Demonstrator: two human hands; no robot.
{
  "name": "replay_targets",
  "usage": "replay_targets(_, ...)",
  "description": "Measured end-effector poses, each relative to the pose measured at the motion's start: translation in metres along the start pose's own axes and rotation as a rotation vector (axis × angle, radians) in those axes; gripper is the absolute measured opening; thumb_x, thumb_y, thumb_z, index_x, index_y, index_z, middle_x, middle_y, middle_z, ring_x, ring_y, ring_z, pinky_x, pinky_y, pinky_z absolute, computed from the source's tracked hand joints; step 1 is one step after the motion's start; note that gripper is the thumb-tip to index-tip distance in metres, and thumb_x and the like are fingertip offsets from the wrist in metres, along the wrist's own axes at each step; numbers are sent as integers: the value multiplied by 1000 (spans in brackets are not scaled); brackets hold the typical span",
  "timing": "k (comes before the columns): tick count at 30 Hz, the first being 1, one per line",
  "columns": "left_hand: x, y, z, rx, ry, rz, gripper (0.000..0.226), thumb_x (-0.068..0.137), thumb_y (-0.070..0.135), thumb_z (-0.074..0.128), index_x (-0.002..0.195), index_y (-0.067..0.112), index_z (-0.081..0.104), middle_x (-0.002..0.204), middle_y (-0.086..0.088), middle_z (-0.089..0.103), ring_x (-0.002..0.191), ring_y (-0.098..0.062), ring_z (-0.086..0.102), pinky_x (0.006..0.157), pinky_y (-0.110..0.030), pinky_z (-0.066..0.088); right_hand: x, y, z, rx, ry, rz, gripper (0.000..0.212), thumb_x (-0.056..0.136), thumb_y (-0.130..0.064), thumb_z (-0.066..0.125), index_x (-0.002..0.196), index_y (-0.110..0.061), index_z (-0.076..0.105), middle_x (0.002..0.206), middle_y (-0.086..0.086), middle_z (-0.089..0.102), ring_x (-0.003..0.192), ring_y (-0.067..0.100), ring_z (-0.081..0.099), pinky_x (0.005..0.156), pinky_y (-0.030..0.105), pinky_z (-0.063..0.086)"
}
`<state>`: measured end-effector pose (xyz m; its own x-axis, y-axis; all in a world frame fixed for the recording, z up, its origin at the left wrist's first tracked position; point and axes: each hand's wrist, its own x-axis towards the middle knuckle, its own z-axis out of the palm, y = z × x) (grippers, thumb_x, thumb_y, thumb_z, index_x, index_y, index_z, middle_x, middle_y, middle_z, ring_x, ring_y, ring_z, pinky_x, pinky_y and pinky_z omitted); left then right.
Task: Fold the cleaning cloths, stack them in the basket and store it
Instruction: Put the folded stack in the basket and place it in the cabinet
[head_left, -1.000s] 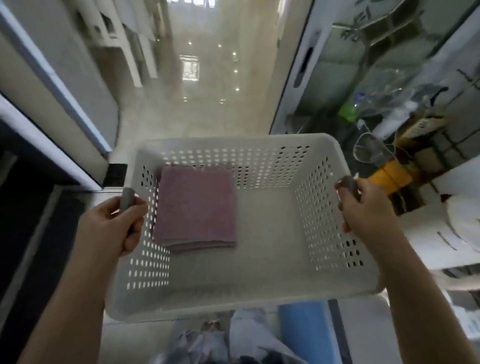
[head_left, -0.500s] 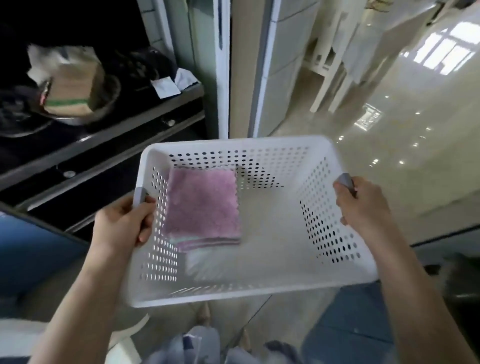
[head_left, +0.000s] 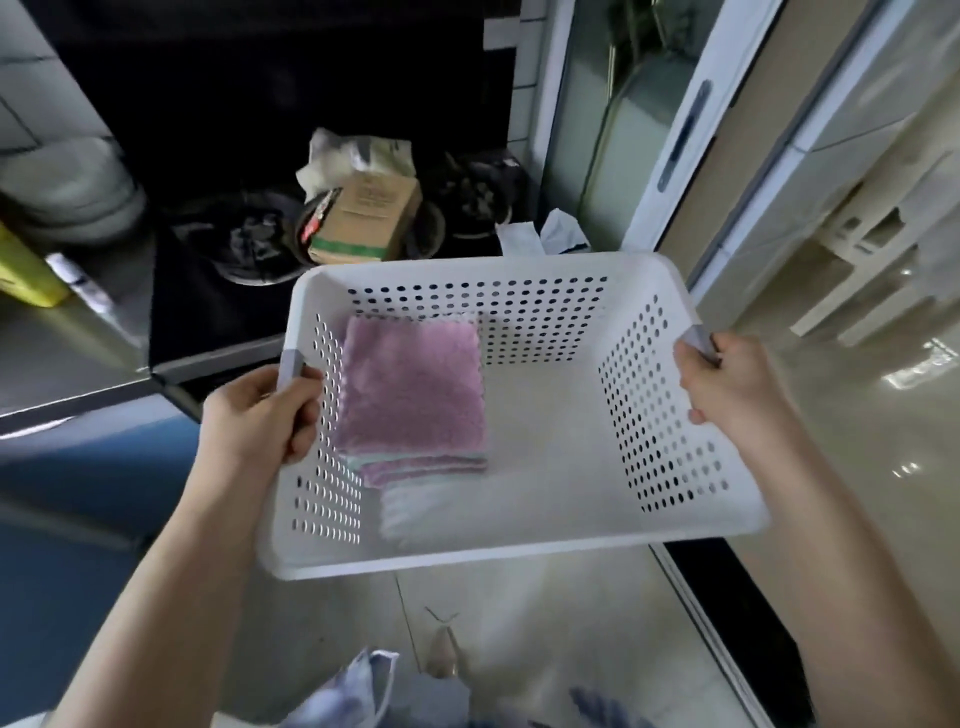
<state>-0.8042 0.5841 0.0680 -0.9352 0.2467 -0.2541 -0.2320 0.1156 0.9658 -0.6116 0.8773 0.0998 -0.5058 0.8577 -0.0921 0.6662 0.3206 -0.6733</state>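
Note:
I carry a white perforated plastic basket (head_left: 675, 525) in the air in front of me. My left hand (head_left: 260, 415) grips its left rim at a grey handle, and my right hand (head_left: 727, 384) grips the grey handle on the right rim. Inside, against the left wall, lies a stack of folded cleaning cloths (head_left: 415, 400): a pink one on top, with pale green and pink edges showing below it. The right half of the basket floor is bare.
Ahead is a dark stove top (head_left: 218, 312) with burners, a cardboard box (head_left: 363, 218) and crumpled white paper. A yellow object (head_left: 26, 275) sits at the far left on a steel counter. A sliding glass door frame (head_left: 685, 140) stands on the right, with glossy floor beyond.
The view has swung from the hallway floor round to the stove counter, now nearly straight ahead. Both hands keep the same hold on the basket, and the cloth stack has stayed put.

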Motion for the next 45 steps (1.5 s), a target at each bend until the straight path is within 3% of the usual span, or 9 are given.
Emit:
replay_targets(9,115,45,21,-3,58,10,17,86,2,55,72,9,60,42,8,46,28,-6,31,32,-11,21,118,-74,31,-90,30,-135,31,96,-25,48,86,3,60,79,22,65,51,20,64,60,47,58)
replay_targets(12,148,61,37,-3,113,6,14,86,3,57,74,9,63,43,7,47,30,-6,32,32,-11,22,169,-91,39,-150,29,-207,35,93,-23,47,77,7,53,68,25,58,55,29,58,54,34,48)
replay_targets(18,201,101,65,-47,213,34,8,85,8,64,81,5,68,53,2,52,35,-6,38,34,-11,27,271,-135,47,-275,-93,-356,29,96,-29,45,88,-3,56,78,15,61,74,33,59,64,38,45)
replay_targets(24,250,154,75,-63,251,82,12,83,10,66,74,2,66,57,-6,52,33,-10,39,35,-13,32,343,-197,44,-312,-138,-503,33,97,-24,36,68,-9,40,62,9,47,59,24,46,53,31,36)
replay_targets(29,270,207,82,-86,236,160,15,84,7,64,70,0,61,45,-3,55,33,-11,44,34,-13,35,370,-252,20,-311,-113,-564,37,98,-21,33,66,-6,44,59,11,54,49,20,47,48,26,34)
replay_targets(36,286,301,68,16,147,270,15,81,10,67,72,-2,66,49,-8,61,34,-12,49,35,-16,41,411,-332,-34,-44,-208,-439,25,87,-27,53,76,-4,58,65,13,68,64,31,66,72,42,55)
replay_targets(38,300,337,60,-8,84,226,23,85,14,63,65,3,68,48,-9,60,33,-15,51,32,-19,40,423,-355,-58,47,-285,-411,23,78,-25,59,70,-5,52,47,11,61,51,29,62,64,44,53)
replay_targets(40,319,369,51,9,47,247,37,91,19,56,58,8,70,48,-6,59,35,-15,54,32,-21,41,430,-378,-82,134,-336,-393,28,85,-17,57,64,-4,43,37,10,49,33,21,49,47,30,45)
replay_targets(45,326,436,63,106,16,431,21,89,22,59,88,1,61,54,-6,64,41,-14,60,37,-20,45,439,-419,-134,324,-306,-420,19,95,-5,48,76,-5,43,60,10,35,29,18,37,35,17,33)
